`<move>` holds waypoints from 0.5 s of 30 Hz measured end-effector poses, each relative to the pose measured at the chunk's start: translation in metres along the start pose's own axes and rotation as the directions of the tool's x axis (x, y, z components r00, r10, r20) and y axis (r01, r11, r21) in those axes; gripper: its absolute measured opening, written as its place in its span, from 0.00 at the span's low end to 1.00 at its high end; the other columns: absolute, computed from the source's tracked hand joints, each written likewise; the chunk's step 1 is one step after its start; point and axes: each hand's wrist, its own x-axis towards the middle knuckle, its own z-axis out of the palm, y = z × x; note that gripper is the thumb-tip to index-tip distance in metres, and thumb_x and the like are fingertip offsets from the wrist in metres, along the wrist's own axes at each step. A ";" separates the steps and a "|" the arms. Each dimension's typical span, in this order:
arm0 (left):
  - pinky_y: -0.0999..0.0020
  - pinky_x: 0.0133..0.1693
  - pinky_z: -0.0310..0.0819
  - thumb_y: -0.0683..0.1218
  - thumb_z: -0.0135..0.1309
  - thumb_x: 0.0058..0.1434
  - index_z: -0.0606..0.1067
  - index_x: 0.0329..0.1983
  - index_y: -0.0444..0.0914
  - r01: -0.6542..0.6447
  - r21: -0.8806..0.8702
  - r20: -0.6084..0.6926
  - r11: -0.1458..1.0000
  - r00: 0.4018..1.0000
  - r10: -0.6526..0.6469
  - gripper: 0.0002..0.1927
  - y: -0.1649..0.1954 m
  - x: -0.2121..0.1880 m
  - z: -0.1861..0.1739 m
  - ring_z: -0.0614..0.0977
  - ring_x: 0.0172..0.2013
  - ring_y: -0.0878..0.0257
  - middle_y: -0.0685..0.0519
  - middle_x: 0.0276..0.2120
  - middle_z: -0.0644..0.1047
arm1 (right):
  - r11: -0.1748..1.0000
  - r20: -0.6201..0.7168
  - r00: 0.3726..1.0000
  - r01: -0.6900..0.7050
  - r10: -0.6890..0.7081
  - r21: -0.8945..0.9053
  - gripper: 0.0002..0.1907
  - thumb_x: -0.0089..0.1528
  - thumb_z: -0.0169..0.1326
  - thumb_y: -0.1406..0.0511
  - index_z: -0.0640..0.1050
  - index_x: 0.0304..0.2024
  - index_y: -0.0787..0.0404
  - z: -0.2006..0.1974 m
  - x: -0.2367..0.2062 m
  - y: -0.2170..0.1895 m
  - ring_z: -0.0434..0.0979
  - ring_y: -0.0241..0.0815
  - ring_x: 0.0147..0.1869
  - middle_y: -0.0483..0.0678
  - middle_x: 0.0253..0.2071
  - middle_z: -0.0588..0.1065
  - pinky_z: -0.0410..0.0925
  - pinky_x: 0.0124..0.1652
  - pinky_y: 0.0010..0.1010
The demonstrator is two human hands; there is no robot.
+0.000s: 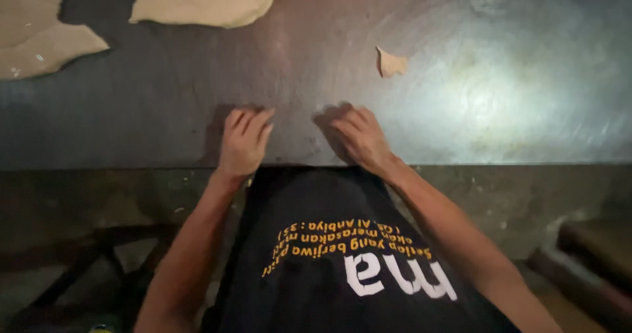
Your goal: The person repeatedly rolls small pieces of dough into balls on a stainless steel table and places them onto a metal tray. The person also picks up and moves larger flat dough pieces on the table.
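Head view: the left hand point(243, 140) and right hand point(359, 135) rest palm-down, fingers loosely curled and holding nothing, on the near edge of a dark metal table point(513, 96). Far left lie two torn cardboard sheets point(197, 0); a small cardboard scrap point(390, 63) sits just beyond the right hand.

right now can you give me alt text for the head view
Seen from above, a person's left hand and right hand rest palms down, holding nothing, near the edge of a dark metal table. Tan flat sheets and a small scrap lie farther back.
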 end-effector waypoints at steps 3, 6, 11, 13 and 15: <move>0.54 0.53 0.72 0.36 0.60 0.61 0.77 0.51 0.32 -0.200 0.245 0.097 0.949 0.979 0.181 0.15 -0.006 -0.018 -0.040 0.78 0.50 0.48 0.46 0.47 0.78 | 0.997 0.068 0.996 0.055 -0.051 -0.056 0.18 0.54 0.61 0.73 0.79 0.48 0.64 -0.034 -0.032 0.018 0.74 0.57 0.54 0.54 0.49 0.75 0.69 0.54 0.45; 0.53 0.52 0.72 0.37 0.62 0.61 0.77 0.50 0.32 -0.154 0.299 0.121 0.942 0.985 0.122 0.14 0.003 -0.011 -0.055 0.78 0.50 0.49 0.46 0.47 0.78 | 0.997 0.115 0.990 -0.081 0.080 0.006 0.16 0.57 0.63 0.71 0.80 0.48 0.61 -0.061 -0.020 0.017 0.76 0.53 0.56 0.51 0.50 0.77 0.73 0.53 0.42; 0.59 0.45 0.77 0.39 0.64 0.60 0.76 0.54 0.35 0.363 -0.088 -0.095 0.928 0.924 -0.371 0.19 0.068 0.056 -0.020 0.79 0.46 0.51 0.43 0.51 0.73 | 0.879 0.137 0.909 -0.416 0.393 0.233 0.19 0.61 0.63 0.67 0.79 0.56 0.59 -0.099 0.034 0.009 0.81 0.45 0.46 0.52 0.51 0.77 0.76 0.42 0.34; 0.62 0.43 0.79 0.39 0.64 0.60 0.75 0.57 0.36 0.352 -0.203 -0.093 0.914 0.922 -0.376 0.22 0.103 0.099 0.004 0.81 0.44 0.54 0.43 0.54 0.72 | 0.894 0.016 0.938 -0.336 0.347 0.298 0.21 0.62 0.62 0.69 0.78 0.58 0.62 -0.111 0.051 0.013 0.82 0.46 0.46 0.55 0.55 0.74 0.77 0.41 0.32; 0.64 0.44 0.79 0.38 0.65 0.61 0.73 0.60 0.37 0.246 -0.292 -0.111 0.924 0.951 -0.288 0.24 0.137 0.142 0.029 0.82 0.41 0.57 0.44 0.56 0.72 | 0.985 -0.066 0.996 -0.049 0.061 0.166 0.22 0.64 0.61 0.73 0.78 0.62 0.63 -0.124 0.064 0.020 0.81 0.53 0.52 0.55 0.58 0.73 0.77 0.48 0.34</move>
